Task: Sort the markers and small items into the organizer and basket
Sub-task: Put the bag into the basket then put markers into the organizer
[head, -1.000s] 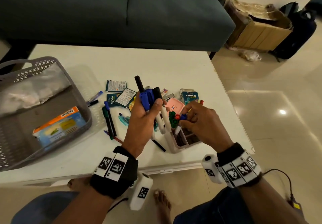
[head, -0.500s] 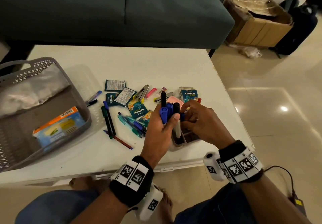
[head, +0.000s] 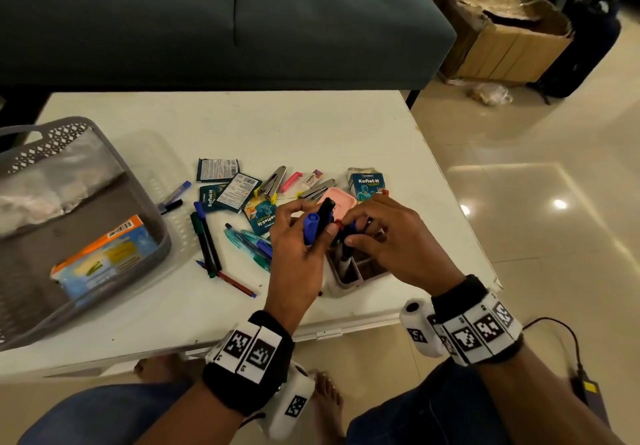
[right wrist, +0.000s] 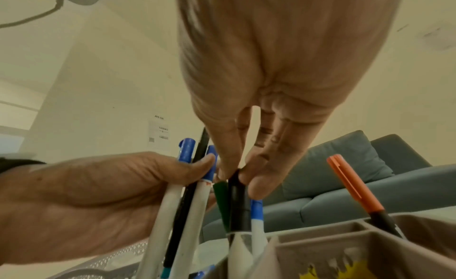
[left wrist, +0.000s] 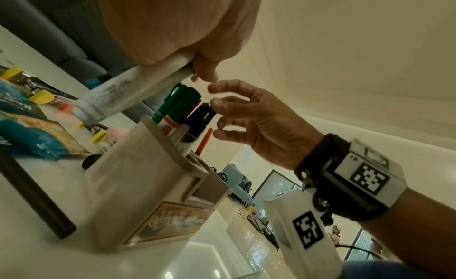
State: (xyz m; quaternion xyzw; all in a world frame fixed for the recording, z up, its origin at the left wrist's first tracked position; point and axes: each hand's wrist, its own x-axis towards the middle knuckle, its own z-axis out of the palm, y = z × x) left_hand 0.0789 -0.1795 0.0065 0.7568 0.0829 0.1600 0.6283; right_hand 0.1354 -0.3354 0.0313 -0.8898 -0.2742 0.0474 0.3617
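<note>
The left hand [head: 298, 250] is clamped on a bunch of markers [right wrist: 184, 193], two blue-capped and one black, held just left of the organizer [left wrist: 148, 185] near the table's [head: 311, 133] front edge. The right hand [head: 398, 240] pinches the cap of a black marker [right wrist: 238, 201] standing in the organizer among green and blue ones. An orange pen [right wrist: 355, 187] stands in another compartment. The basket [head: 145, 223] sits at the left edge; loose pens [head: 207, 240] and sachets [head: 239, 192] lie between.

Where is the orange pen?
The orange pen stands upright in a back slot of the organizer, right of the markers the right hand is pinching, in the right wrist view.
</note>
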